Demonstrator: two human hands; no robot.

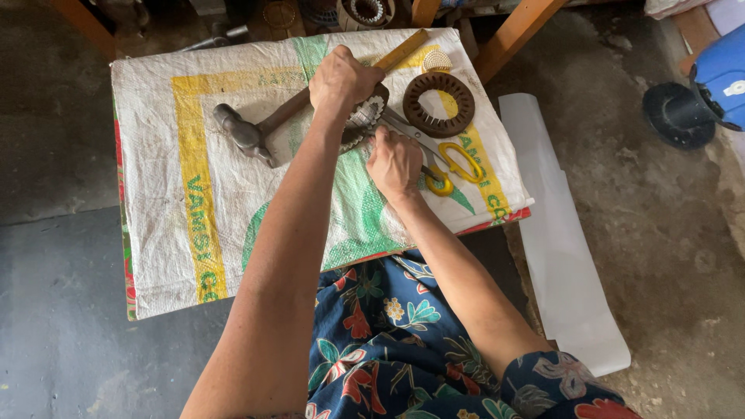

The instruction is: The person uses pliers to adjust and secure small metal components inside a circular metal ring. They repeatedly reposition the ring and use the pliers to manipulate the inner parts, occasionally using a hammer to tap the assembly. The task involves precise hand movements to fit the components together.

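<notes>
My left hand (341, 80) grips a round toothed metal ring (365, 116) and holds it on a white woven sack (171, 202) that covers a low table. My right hand (394, 161) sits just below the ring, fingers pinched at its lower edge; what they hold is hidden. A hammer (248, 133) lies to the left of my left hand. A second, rust-brown slotted ring (438, 103) rests to the right. Scissors with yellow handles (454, 164) lie next to my right hand. A wooden stick (403, 50) passes under my left hand.
A long white sheet (563, 256) lies on the concrete floor at the right. A blue machine with a black round part (694, 101) stands at the far right. Wooden legs (516, 31) and more metal rings (365, 12) are behind the table.
</notes>
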